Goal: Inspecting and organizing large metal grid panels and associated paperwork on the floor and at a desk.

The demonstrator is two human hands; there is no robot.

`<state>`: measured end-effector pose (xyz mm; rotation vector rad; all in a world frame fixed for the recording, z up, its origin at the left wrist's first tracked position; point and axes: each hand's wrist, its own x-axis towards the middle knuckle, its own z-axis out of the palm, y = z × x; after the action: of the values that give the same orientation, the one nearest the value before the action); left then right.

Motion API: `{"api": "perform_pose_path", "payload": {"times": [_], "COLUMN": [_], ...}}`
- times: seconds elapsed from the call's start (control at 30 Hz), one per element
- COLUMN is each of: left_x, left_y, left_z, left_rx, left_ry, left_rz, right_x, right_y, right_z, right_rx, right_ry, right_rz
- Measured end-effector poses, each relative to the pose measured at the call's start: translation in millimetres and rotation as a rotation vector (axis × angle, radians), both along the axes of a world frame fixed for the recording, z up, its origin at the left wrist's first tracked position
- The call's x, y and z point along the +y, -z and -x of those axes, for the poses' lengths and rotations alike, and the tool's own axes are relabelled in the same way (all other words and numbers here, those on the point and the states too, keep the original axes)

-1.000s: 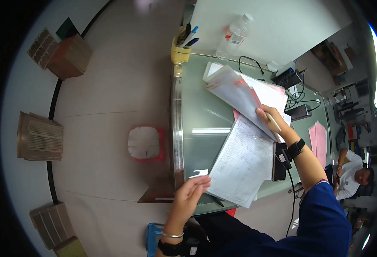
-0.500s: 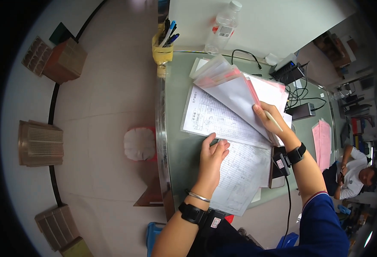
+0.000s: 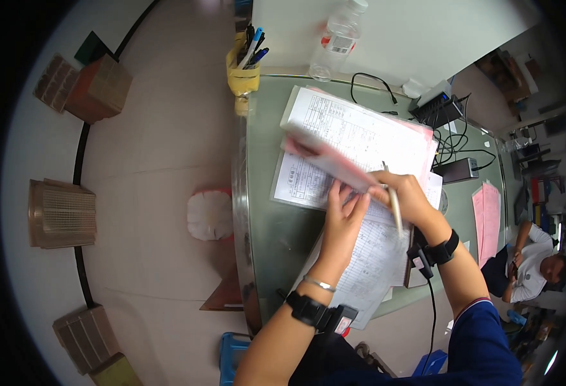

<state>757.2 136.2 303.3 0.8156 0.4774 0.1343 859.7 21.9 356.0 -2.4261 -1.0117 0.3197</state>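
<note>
Left hand (image 3: 343,225) nearer sleeves (image 3: 347,168) (papers (image 3: 323,156) inside)

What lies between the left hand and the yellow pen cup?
In the head view: papers nearest the left hand, then greenish tabletop toward the cup.

Presenting as an office-type workspace. Displaying a glossy, green-topped table (image 3: 276,235) carrying printed forms (image 3: 360,125), a yellow pen holder (image 3: 243,82), a black power adapter (image 3: 458,170) and tangled cables (image 3: 449,143). Also including cardboard boxes (image 3: 100,89) along the wall (image 3: 41,141) and a seated, white-shirted person (image 3: 534,265) beyond the table, indicating a shared workplace.
</note>
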Motion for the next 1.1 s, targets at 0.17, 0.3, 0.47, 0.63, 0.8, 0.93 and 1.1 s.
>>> {"api": "perform_pose_path", "payload": {"times": [0.17, 0.3, 0.47, 0.63, 0.8, 0.93, 1.1], "left_x": [-2, -1, 1, 5, 10, 7, 3], "left_y": [23, 15, 6, 12, 14, 18, 24], "left_z": [-8, -2, -3, 4, 12, 11, 9], "left_rx": [-0.083, -0.244, -0.155, 0.013, -0.035, -0.031, -0.044], "left_ry": [0.203, 0.079, 0.016, 0.070, 0.048, -0.003, -0.013], "left_rz": [0.209, 0.232, 0.296, 0.274, 0.329, 0.346, 0.382], "right_x": [1, 0, -3, 2, 5, 3, -1], "right_y": [4, 1, 6, 4, 6, 5, 9], "right_z": [19, 19, 10, 8, 7, 7, 6], "right_rx": [-0.249, -0.155, 0.016, -0.035, -0.030, -0.029, -0.041], "right_ry": [-0.102, -0.055, 0.111, 0.152, 0.238, 0.220, 0.197], "right_rz": [0.029, 0.096, -0.016, 0.009, 0.006, 0.000, -0.011]}}
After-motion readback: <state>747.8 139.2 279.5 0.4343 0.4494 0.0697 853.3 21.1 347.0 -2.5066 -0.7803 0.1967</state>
